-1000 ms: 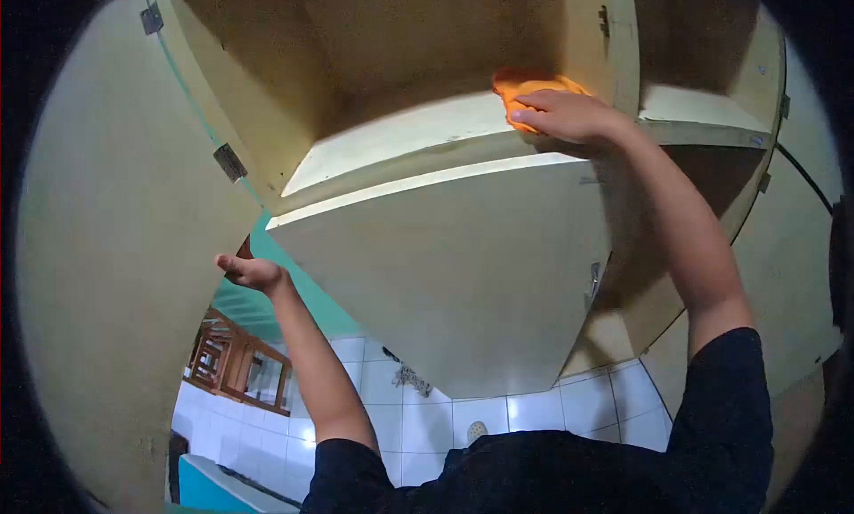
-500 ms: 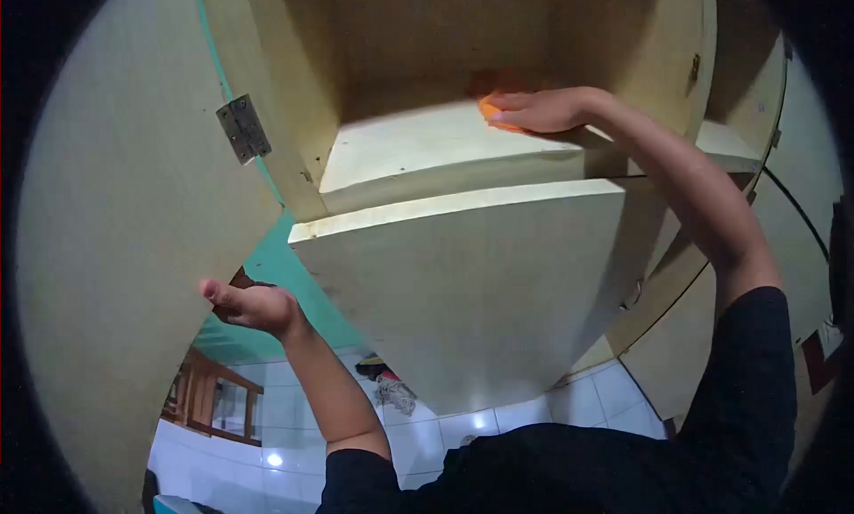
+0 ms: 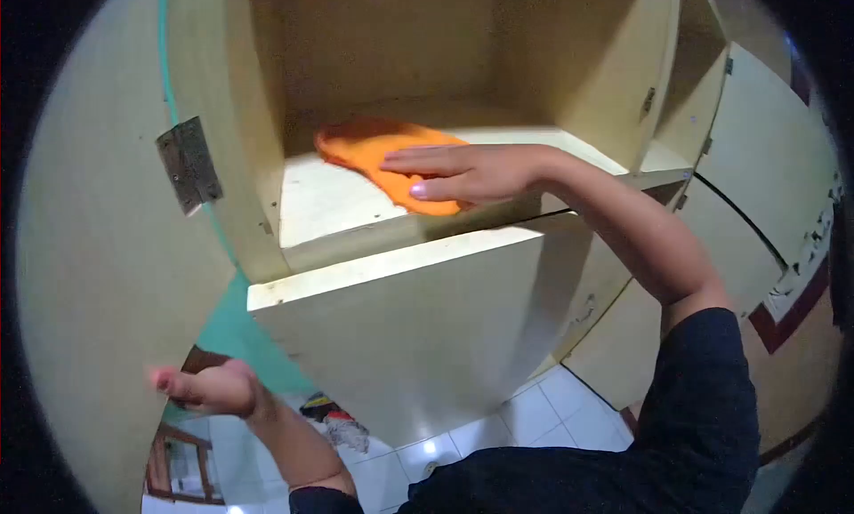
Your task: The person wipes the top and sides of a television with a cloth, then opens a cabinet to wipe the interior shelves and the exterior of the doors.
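Through the head camera I look down at a pale wooden cabinet (image 3: 578, 60). An orange cloth (image 3: 369, 158) lies spread on its bottom shelf (image 3: 325, 207), the near end close to the front edge. The person's right hand (image 3: 485, 172) reaches in from the right and rests on top of the cloth, palm down, its fingers stretched nearly flat and the thumb set a little apart.

Low on my left is the left hand (image 3: 213, 389), beside the edge of the left door (image 3: 98, 238), thumb pointing outward over it. Its other fingers are hidden from me, so I cannot tell whether they grasp that edge.

A metal hinge (image 3: 189, 165) joins the left door to the cabinet frame. Beneath the shelf, a lower door (image 3: 400, 336) stands swung out, its top edge facing up toward me. Between the two doors I see green wall (image 3: 245, 341), and below, white floor (image 3: 543, 412) tiles.
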Motion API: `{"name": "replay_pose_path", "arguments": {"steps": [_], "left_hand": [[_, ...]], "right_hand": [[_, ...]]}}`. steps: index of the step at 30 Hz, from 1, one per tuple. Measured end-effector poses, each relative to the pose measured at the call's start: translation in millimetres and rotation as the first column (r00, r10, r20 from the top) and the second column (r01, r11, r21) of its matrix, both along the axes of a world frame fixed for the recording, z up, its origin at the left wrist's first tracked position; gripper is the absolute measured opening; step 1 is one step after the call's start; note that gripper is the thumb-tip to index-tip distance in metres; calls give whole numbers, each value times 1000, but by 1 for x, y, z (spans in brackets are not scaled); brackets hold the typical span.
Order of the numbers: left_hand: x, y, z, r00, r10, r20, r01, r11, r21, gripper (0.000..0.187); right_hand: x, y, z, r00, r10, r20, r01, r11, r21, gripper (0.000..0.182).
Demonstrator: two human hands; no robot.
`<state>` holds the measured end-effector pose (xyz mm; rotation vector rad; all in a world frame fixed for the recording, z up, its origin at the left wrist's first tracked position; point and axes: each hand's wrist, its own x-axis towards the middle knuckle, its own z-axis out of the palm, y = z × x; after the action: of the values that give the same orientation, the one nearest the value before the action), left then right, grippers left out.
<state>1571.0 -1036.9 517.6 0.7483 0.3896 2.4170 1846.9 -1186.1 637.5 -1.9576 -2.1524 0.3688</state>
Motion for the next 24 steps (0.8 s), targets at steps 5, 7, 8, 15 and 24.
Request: {"name": "replay_pose_path", "arguments": {"steps": [5,7,8,15,24], "left_hand": [[-4,8,-10,999,45,-5,-45,999,21,71],[-2,3,-3,997,70,-10,-69,996,57,75],[0,4,-2,995,102,-22,-99,990,96,78],[-3,11,-16,987,151,-61,-150,988,22,88],[3,25,-25,980,199,-21,-200,979,-29,79]], "right_hand": [[80,-68,9,854,-517,63,519,854,-37,68],[112,-90,3,769,-620,154,627,779,4,68],[130,-96,0,780,-620,86,624,781,-20,66],[92,-81,-12,875,-484,-16,480,862,164,54],[88,-74,-14,976,-209,-68,216,967,135,48]]}}
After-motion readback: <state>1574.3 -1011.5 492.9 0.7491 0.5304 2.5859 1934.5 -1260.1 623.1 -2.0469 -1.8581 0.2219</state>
